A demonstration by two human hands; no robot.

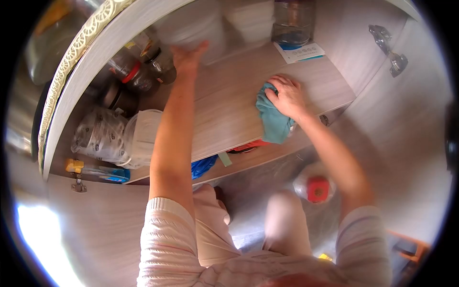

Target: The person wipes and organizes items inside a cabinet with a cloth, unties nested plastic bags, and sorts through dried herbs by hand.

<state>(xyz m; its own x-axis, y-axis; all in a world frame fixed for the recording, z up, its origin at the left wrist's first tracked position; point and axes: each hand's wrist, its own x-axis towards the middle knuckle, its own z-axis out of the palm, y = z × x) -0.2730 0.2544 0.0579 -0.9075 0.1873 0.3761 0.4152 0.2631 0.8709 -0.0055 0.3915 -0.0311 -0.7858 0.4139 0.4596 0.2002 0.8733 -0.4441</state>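
A teal cloth (pixel 275 122) lies bunched on the wooden shelf board (pixel 224 110), and my right hand (pixel 287 95) presses on it with the fingers curled over its top. Part of the cloth hangs over the board's front edge. Farther back on the left, my left hand (pixel 189 55) is raised with its fingers spread, against or just in front of a large pale translucent container (pixel 191 28). Whether it touches the container is unclear. Behind my right hand, a clear jar (pixel 292 24) stands on a printed card (pixel 301 51).
Left of my left arm are a jar with a red band (pixel 134 74), a plastic-wrapped bundle (pixel 103 134) and a bottle with a yellow top (pixel 100 171). Blue (pixel 204 166) and red items show below the board. Open cabinet doors flank me. A red-topped container (pixel 318 189) is on the floor.
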